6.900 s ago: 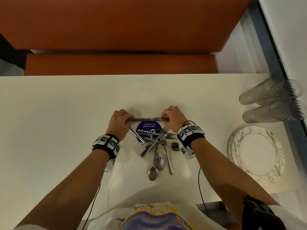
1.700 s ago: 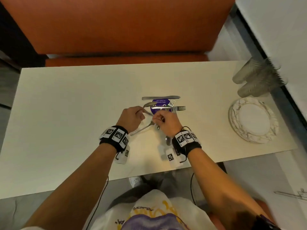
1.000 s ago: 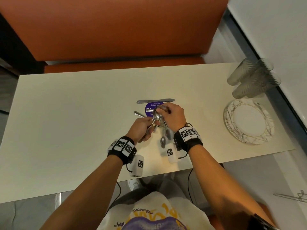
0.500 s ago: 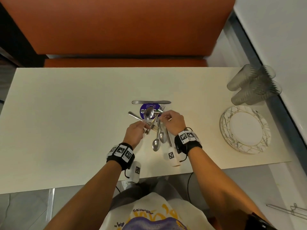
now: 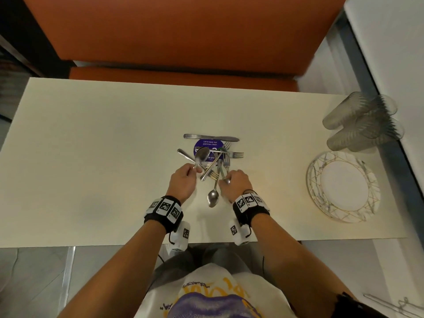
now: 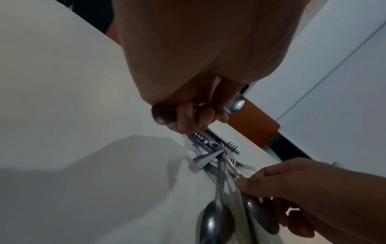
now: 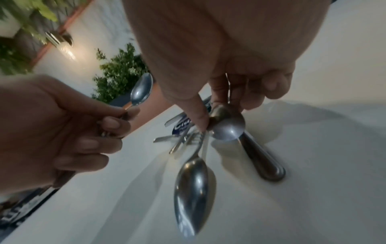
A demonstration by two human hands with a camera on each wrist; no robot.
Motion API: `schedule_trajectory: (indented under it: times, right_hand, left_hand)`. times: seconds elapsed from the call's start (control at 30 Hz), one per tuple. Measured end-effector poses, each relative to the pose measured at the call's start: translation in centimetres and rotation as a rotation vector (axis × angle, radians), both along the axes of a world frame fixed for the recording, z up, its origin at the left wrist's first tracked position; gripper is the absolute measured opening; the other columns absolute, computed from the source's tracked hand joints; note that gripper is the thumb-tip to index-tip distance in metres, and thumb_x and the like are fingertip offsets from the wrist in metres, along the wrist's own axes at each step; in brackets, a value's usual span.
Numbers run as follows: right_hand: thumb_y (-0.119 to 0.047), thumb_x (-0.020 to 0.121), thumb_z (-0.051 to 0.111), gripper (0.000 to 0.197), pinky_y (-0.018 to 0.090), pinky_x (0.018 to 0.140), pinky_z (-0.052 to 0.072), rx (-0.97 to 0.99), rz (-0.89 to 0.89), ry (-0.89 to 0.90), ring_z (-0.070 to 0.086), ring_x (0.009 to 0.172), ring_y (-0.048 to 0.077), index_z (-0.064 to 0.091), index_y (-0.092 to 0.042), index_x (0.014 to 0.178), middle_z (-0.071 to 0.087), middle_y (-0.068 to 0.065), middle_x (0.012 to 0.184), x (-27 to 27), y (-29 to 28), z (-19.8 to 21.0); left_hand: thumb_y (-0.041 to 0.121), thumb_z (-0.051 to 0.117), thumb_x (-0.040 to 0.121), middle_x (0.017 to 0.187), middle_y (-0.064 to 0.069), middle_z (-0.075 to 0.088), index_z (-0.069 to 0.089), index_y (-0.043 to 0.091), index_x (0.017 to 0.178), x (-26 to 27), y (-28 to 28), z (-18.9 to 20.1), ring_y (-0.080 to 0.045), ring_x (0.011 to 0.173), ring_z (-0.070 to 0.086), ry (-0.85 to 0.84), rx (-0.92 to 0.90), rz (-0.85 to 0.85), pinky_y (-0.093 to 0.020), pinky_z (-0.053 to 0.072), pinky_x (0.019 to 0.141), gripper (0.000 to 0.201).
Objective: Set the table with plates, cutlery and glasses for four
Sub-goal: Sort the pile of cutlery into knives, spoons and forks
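Note:
A heap of cutlery lies mid-table on a purple sticker: forks, knives, spoons. One knife lies apart at the heap's far side. My left hand grips a spoon by its handle, the bowl raised over the heap. My right hand pinches the bowl of a second spoon between thumb and fingers. A third spoon lies on the table between my hands. A dark handle rests under my right hand.
The cream table has a stack of patterned plates at its right end. Several ribbed glasses stand behind the plates by the wall. An orange bench runs along the far side.
My right hand has drawn back toward me and taken one of the two near spoons by its bowl. The left hand still holds its spoon up over the heap.

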State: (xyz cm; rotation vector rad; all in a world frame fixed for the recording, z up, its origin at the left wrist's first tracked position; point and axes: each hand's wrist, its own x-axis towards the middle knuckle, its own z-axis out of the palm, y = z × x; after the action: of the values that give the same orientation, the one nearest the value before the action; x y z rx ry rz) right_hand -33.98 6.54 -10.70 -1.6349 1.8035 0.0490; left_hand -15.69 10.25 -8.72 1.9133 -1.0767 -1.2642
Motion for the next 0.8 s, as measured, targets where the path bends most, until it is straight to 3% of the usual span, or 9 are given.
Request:
schedule_trajectory:
  times: [0.13,0.23,0.33,0.4,0.47,0.53,0.63,0.7,0.8]
  right_hand:
    - [-0.028,0.092,0.065,0.015,0.018,0.055,0.033,-0.063,-0.056,-0.115,0.054,0.068,0.010,0.058,-0.018,0.084,0.059,-0.003,0.080,-1.4,-0.3,2.2]
    - [-0.026,0.094,0.065,0.018,0.020,0.059,0.037,-0.127,0.013,-0.134,0.055,0.066,0.007,0.058,-0.020,0.078,0.063,-0.005,0.080,-2.1,-0.9,4.9]
    - [-0.025,0.093,0.067,0.013,0.024,0.071,0.052,-0.185,0.013,-0.215,0.069,0.074,0.015,0.071,-0.015,0.100,0.072,0.000,0.090,-2.0,-1.4,8.0]
    - [-0.020,0.091,0.069,0.009,0.021,0.060,0.051,-0.170,-0.081,-0.369,0.067,0.058,0.009,0.071,-0.014,0.097,0.072,-0.002,0.077,-1.8,-1.5,10.4]
    - [-0.017,0.091,0.070,0.008,0.025,0.051,0.047,-0.114,-0.201,-0.555,0.062,0.050,0.015,0.071,-0.009,0.088,0.072,0.010,0.070,-1.3,-1.5,12.7]
    - [-0.018,0.090,0.074,0.018,0.032,0.055,0.051,-0.031,-0.344,-0.829,0.064,0.059,0.026,0.072,0.000,0.093,0.073,0.022,0.078,-1.0,-1.5,14.1]
    - [-0.017,0.092,0.072,0.033,0.037,0.068,0.060,0.046,-0.463,-1.116,0.068,0.072,0.030,0.068,0.011,0.109,0.072,0.025,0.090,-0.5,-1.8,14.5]
    - [-0.016,0.096,0.067,0.028,0.035,0.060,0.058,-0.035,-0.474,-1.051,0.067,0.067,0.031,0.068,0.008,0.109,0.073,0.024,0.088,0.0,-2.1,14.2]
    - [-0.027,0.095,0.067,0.021,0.031,0.052,0.051,-0.360,-0.341,-0.601,0.065,0.054,0.022,0.074,-0.007,0.092,0.073,0.010,0.068,0.6,-2.6,12.6]
  left_hand:
    - [0.017,0.043,0.107,0.085,0.007,0.068,0.070,0.014,0.096,-0.2,-2.1,1.5,-0.009,0.075,0.062,-0.039,-0.096,-0.036,-0.021,0.049,0.073,0.029]
    - [0.014,0.044,0.107,0.085,0.009,0.069,0.069,0.009,0.094,-0.7,-4.2,3.3,-0.004,0.081,0.066,-0.079,-0.214,-0.113,-0.012,0.048,0.076,0.029]
    - [0.011,0.044,0.107,0.093,0.005,0.074,0.070,0.014,0.096,-1.3,-5.7,4.5,-0.006,0.090,0.070,-0.081,-0.267,-0.250,-0.013,0.051,0.083,0.028]
    - [0.008,0.044,0.106,0.095,0.002,0.075,0.071,0.013,0.097,-1.7,-6.1,5.1,-0.002,0.088,0.069,-0.080,-0.295,-0.329,-0.008,0.049,0.080,0.028]
    - [0.005,0.044,0.105,0.086,0.003,0.072,0.069,0.010,0.095,-2.0,-6.2,5.6,0.007,0.075,0.064,-0.080,-0.310,-0.387,-0.003,0.044,0.070,0.027]
    - [0.008,0.045,0.105,0.076,0.003,0.068,0.066,0.009,0.092,-2.2,-5.9,5.9,0.006,0.063,0.062,-0.056,-0.272,-0.413,-0.009,0.044,0.062,0.024]
    - [0.015,0.047,0.107,0.069,-0.010,0.068,0.065,0.005,0.096,-2.4,-5.1,5.9,-0.015,0.051,0.063,0.116,-0.169,-0.392,-0.028,0.050,0.051,0.023]
    - [0.016,0.046,0.107,0.065,-0.010,0.059,0.064,0.008,0.092,-2.1,-4.6,5.7,-0.021,0.044,0.051,0.227,-0.122,-0.327,-0.029,0.041,0.041,0.024]
    - [0.016,0.045,0.106,0.062,-0.006,0.050,0.065,0.016,0.087,-1.2,-4.3,5.8,-0.016,0.042,0.037,0.368,-0.052,-0.236,-0.025,0.030,0.041,0.028]
